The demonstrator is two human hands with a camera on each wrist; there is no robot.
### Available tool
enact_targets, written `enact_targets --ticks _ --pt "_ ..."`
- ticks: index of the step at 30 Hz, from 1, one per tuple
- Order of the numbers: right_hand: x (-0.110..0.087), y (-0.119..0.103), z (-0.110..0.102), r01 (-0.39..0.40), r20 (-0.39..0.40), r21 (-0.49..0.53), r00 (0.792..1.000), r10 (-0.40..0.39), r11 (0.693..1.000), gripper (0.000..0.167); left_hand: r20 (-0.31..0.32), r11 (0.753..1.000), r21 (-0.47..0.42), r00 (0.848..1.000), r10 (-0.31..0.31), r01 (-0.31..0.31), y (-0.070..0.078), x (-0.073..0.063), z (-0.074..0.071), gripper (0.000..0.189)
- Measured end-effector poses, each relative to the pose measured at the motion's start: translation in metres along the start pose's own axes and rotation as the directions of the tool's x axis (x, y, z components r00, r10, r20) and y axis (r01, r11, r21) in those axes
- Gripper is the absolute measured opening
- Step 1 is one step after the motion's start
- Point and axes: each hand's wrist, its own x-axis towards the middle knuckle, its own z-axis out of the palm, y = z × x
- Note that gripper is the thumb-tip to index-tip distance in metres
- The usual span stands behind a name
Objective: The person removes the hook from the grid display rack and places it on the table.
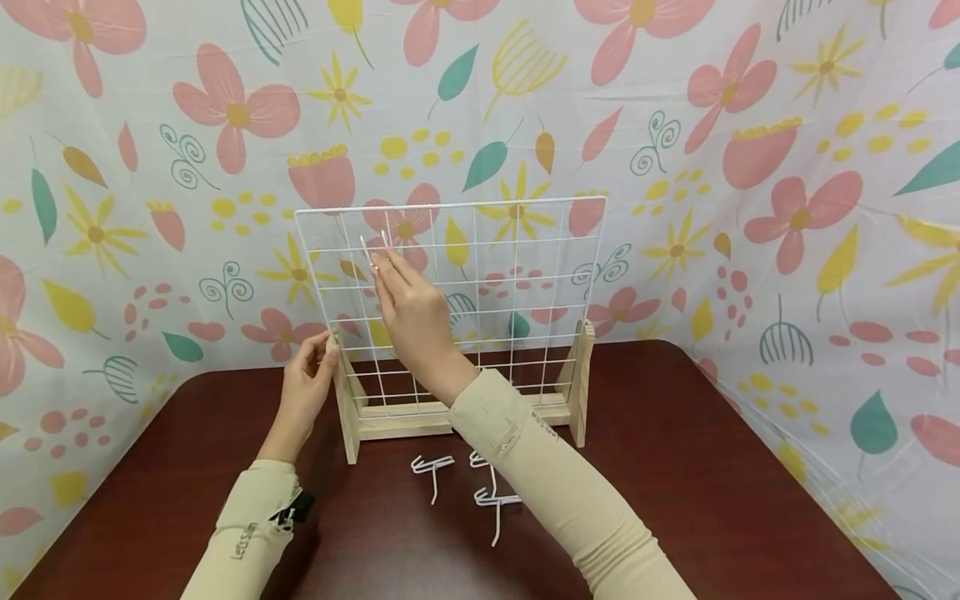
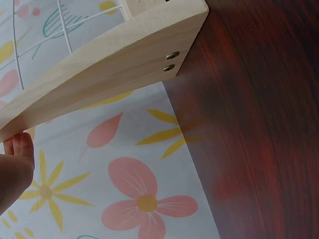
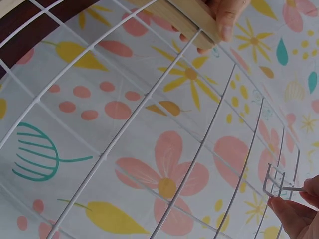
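Observation:
A white wire grid panel [image 1: 450, 205] stands upright in a pale wooden stand [image 1: 405, 428]. My left hand [image 1: 306, 379] grips the top of the stand's left upright [image 2: 109, 72], thumb on the near side. Up at the panel's upper left, my right hand [image 1: 416, 321] pinches a white wire hook [image 3: 292, 188] by its straight prong. In the right wrist view the hook's bracket end overlaps the grid wires near the panel's edge. Thumb and fingertips sit close behind that bracket.
Several more white hooks [image 1: 497, 500] lie on the dark red-brown table [image 1: 390, 533] in front of the stand, one partly behind the right sleeve. A flower-printed cloth [image 1: 525, 108] hangs behind the table and along its sides. Two metal screws [image 2: 171, 55] show in the left upright.

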Motion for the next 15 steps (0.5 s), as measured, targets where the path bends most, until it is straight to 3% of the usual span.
enact_targets --ticks 6,10,13,15 --pt "-0.003 0.004 -0.003 0.047 -0.012 -0.001 0.999 -0.047 0.999 0.02 -0.01 1.0 -0.007 1.0 0.014 -0.014 0.002 0.002 0.0 0.037" --pt "-0.009 0.008 -0.005 0.059 -0.015 -0.024 0.998 -0.06 0.998 0.02 0.006 1.0 0.003 1.0 -0.001 0.001 0.018 -0.004 0.001 0.037" --pt "-0.013 0.011 -0.007 0.062 -0.018 -0.029 0.998 -0.063 0.998 0.021 0.009 1.0 0.006 1.0 -0.019 0.019 0.018 -0.003 0.001 0.037" --pt "-0.015 0.012 -0.01 0.065 -0.016 -0.032 0.998 -0.065 0.997 0.021 0.004 1.0 0.007 1.0 -0.01 0.01 0.008 0.0 0.001 0.037"
